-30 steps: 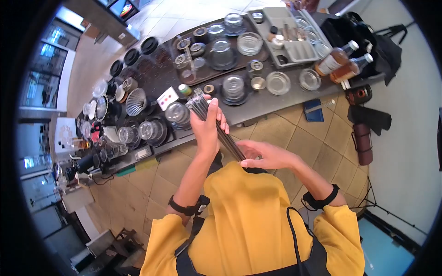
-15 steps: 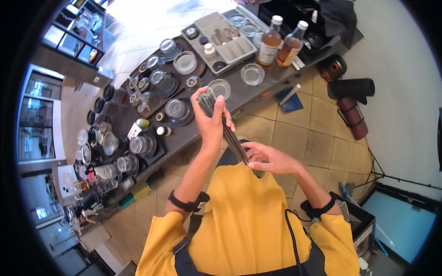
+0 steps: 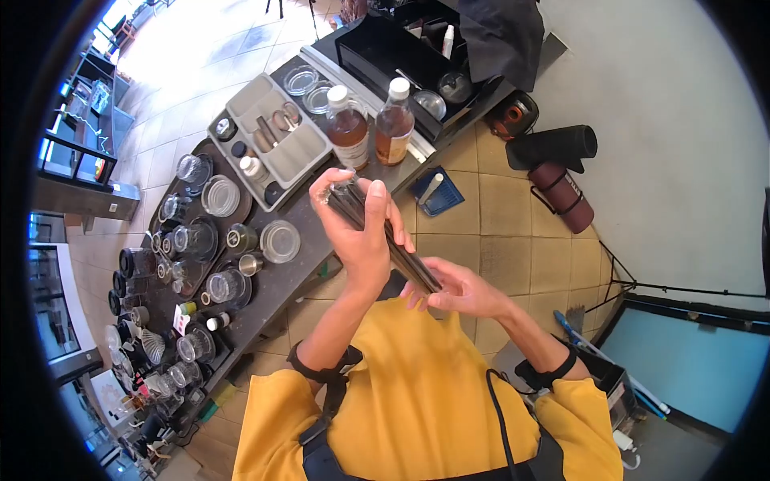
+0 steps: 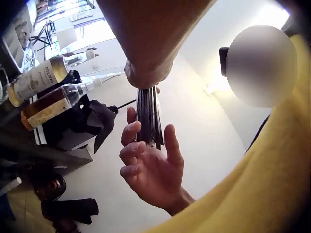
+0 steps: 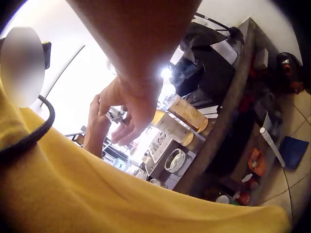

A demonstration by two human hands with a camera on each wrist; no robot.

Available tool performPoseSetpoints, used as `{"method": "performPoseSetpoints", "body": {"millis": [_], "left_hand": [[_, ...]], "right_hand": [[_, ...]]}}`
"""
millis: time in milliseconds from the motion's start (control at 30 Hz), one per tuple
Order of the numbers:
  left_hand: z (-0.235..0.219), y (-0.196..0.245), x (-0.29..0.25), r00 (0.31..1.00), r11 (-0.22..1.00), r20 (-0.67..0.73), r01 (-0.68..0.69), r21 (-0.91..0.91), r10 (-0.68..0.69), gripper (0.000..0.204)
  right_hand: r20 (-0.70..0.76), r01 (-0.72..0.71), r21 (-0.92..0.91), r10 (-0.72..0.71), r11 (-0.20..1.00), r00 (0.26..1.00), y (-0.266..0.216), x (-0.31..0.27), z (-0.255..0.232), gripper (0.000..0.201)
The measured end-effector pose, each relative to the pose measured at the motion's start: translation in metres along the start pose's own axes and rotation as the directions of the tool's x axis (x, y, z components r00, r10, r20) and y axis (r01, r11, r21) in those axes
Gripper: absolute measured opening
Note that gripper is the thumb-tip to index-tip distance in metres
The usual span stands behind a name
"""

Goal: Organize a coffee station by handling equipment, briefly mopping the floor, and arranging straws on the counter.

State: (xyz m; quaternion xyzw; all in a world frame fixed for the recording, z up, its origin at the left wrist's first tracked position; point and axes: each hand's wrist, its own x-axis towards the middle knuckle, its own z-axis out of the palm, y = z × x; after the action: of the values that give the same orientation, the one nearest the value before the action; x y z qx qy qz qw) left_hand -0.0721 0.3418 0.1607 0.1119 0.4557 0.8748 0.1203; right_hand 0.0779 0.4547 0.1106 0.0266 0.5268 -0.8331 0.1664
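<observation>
A bundle of thin dark sticks [image 3: 401, 250] slants from upper left to lower right in front of the yellow shirt. My left hand [image 3: 362, 240] grips it round the upper half, fingers wrapped and thumb up by the top end. My right hand [image 3: 459, 290] lies at the lower end with fingers spread and straight. In the left wrist view the bundle [image 4: 148, 116] hangs from the left hand's fist, and its tip meets the right hand [image 4: 151, 167] at the palm. The right wrist view shows the right hand [image 5: 130, 108] from behind, fingers loose.
A dark counter [image 3: 293, 268] runs along the left, carrying two amber bottles [image 3: 349, 130], a grey divided tray [image 3: 269, 148] and several glass jars and lids. A blue item [image 3: 437, 192] and rolled mats [image 3: 553, 148] lie on the tiled floor at the right.
The head view has swung along the counter toward the bottles. The left hand still grips the bundle; the right hand's fingers have spread from curled at the bundle's lower end.
</observation>
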Motion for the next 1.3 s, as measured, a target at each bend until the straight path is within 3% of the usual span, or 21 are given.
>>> {"method": "performPoseSetpoints", "body": {"millis": [167,333,467,567,633,733,933,1200,1300], "left_hand": [[0.045,-0.02,0.025,0.999,0.999,0.0,-0.04,-0.007,0.04,0.033],[0.079,-0.036,0.056,0.982,0.993,-0.149,-0.121,-0.003,0.119,0.032],[0.112,-0.046,0.073,0.945,0.983,-0.27,-0.183,0.025,0.183,0.028],[0.137,-0.064,0.084,0.897,0.951,-0.323,-0.307,0.037,0.302,0.026],[0.151,-0.071,0.089,0.867,0.93,-0.348,-0.366,0.044,0.358,0.025],[0.17,-0.082,0.093,0.783,0.891,-0.448,-0.447,0.077,0.432,0.026],[0.159,-0.096,0.098,0.716,0.836,-0.461,-0.534,0.123,0.525,0.027],[0.128,-0.075,0.139,0.741,0.828,-0.388,-0.547,0.124,0.548,0.041],[0.108,-0.06,0.161,0.631,0.748,-0.403,-0.582,0.319,0.663,0.05]], "right_hand": [[-0.085,0.086,0.059,-0.08,0.995,0.993,-0.04,0.0,-0.039,0.058],[-0.166,0.125,-0.067,-0.134,0.99,0.977,-0.08,0.012,-0.077,0.052],[-0.104,0.09,-0.109,-0.101,0.99,0.989,-0.11,0.017,-0.115,0.05],[-0.056,0.183,-0.18,-0.196,0.966,0.979,-0.135,0.025,-0.152,0.044],[-0.044,0.353,-0.224,-0.372,0.908,0.927,-0.149,0.028,-0.167,0.037],[0.063,0.361,-0.264,-0.357,0.894,0.932,-0.17,0.029,-0.19,0.034],[0.207,0.263,-0.345,-0.2,0.901,0.958,-0.199,0.053,-0.214,0.037],[0.135,0.163,-0.399,-0.118,0.902,0.984,-0.252,0.097,-0.214,0.033],[0.026,0.174,-0.546,-0.191,0.82,0.981,-0.289,0.118,-0.218,0.033]]}}
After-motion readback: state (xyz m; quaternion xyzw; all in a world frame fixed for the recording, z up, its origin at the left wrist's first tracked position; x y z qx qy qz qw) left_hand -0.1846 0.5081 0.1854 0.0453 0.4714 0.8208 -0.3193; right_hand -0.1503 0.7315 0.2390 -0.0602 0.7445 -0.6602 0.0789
